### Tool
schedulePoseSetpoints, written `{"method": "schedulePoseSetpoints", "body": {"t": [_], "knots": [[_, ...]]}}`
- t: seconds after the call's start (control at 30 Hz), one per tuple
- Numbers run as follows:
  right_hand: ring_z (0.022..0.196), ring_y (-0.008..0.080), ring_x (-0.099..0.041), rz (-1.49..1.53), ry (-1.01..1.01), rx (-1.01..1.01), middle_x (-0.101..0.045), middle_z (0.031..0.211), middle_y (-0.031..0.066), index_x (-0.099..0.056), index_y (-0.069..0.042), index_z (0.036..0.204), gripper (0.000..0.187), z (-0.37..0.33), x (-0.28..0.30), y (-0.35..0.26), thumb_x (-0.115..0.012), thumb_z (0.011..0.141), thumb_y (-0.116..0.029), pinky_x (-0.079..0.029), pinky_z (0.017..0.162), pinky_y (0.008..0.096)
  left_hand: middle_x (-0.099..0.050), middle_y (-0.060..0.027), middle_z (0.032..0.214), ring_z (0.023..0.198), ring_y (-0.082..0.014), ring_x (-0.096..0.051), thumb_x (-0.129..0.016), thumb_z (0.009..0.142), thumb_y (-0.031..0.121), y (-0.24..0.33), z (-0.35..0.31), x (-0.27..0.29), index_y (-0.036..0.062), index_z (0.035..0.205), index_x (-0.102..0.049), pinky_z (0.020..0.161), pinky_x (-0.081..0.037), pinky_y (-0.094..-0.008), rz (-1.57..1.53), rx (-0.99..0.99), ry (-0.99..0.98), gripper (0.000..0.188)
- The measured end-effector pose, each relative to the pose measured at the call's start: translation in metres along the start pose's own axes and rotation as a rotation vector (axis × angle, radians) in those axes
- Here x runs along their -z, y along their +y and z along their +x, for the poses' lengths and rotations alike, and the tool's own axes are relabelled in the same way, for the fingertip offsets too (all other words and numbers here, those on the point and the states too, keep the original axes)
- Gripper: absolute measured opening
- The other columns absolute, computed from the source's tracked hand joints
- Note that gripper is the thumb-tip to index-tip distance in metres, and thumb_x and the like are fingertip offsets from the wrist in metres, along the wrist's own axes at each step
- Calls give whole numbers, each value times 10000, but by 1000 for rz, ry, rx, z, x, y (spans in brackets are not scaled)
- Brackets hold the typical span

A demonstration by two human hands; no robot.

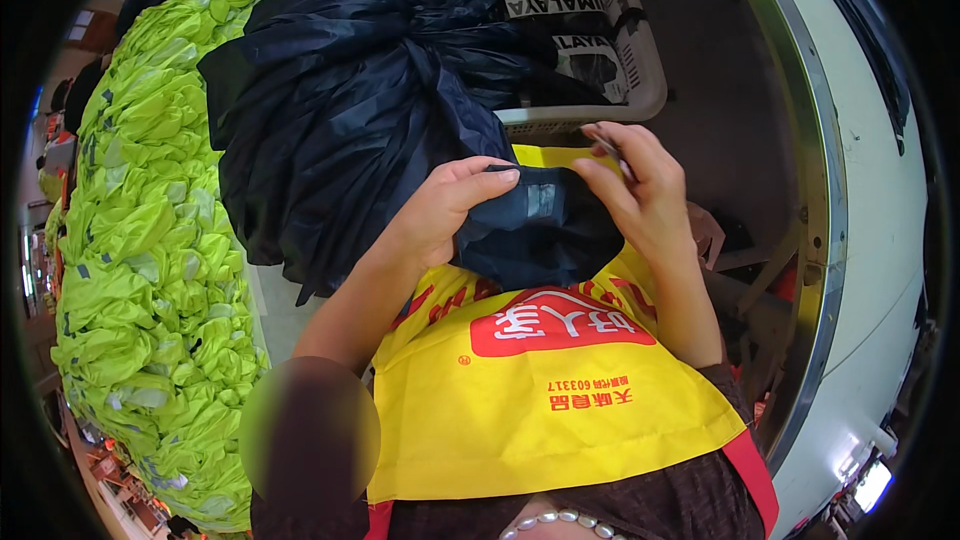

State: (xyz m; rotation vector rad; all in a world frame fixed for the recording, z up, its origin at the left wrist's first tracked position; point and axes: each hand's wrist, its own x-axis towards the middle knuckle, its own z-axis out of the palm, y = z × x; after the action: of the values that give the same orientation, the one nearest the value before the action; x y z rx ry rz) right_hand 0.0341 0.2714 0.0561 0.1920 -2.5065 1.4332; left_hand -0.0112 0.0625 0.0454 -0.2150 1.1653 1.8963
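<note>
My left hand (455,202) pinches the upper left edge of a dark navy fabric piece (540,230), thumb on top. A small shiny patch (541,201) shows on that cloth near its top edge. In my right hand (645,185) the fingers curl round a small metal tool (608,146) that looks like thread snips, mostly hidden by the fingers. My right thumb is close to the cloth's upper right edge; whether it touches cannot be made out. The fabric hangs over the yellow apron (560,440) at my lap.
A big heap of dark navy garments (350,110) lies on the table left of my hands. Farther left is a long pile of neon yellow-green garments (160,270). A white plastic basket (645,65) with printed packages stands beyond. A pale table with a metal edge (835,240) runs along the right.
</note>
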Motion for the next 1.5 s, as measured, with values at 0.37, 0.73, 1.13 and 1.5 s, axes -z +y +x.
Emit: {"method": "schedulePoseSetpoints", "body": {"t": [0.37,0.73,1.13,1.5], "knots": [[578,152,-512,-10,66,43,-552,742,81,-583,-11,879,235,-21,-33,1,-723,700,-71,-398,514,243,-625,-112,990,893,-162,-618,-511,884,153,-8,3,-2,-19,1041,-573,822,-489,-253,-59,-123,-85,241],[674,166,-557,203,76,72,-572,751,78,-556,-16,846,109,-11,-38,17,-636,775,-39,-436,568,256,-615,-106,1031,891,-163,-612,-500,868,90,-1,4,-2,-12,1092,-567,822,-475,-250,-109,-89,-3,255],[652,74,-506,441,100,-66,-574,799,47,-564,-7,823,101,0,-26,14,-640,794,-65,-393,556,198,-599,-98,932,868,-196,-578,-617,757,21,2,5,-27,0,925,-634,776,-442,-265,1027,-804,78,170],[545,45,-401,1270,-166,-402,-472,673,-4,-544,-41,908,407,-12,1,-11,-345,926,-396,-270,443,165,-652,-43,850,779,-116,-611,-632,808,58,-7,26,-16,35,888,-658,732,-480,-207,166,-464,69,87]]}}
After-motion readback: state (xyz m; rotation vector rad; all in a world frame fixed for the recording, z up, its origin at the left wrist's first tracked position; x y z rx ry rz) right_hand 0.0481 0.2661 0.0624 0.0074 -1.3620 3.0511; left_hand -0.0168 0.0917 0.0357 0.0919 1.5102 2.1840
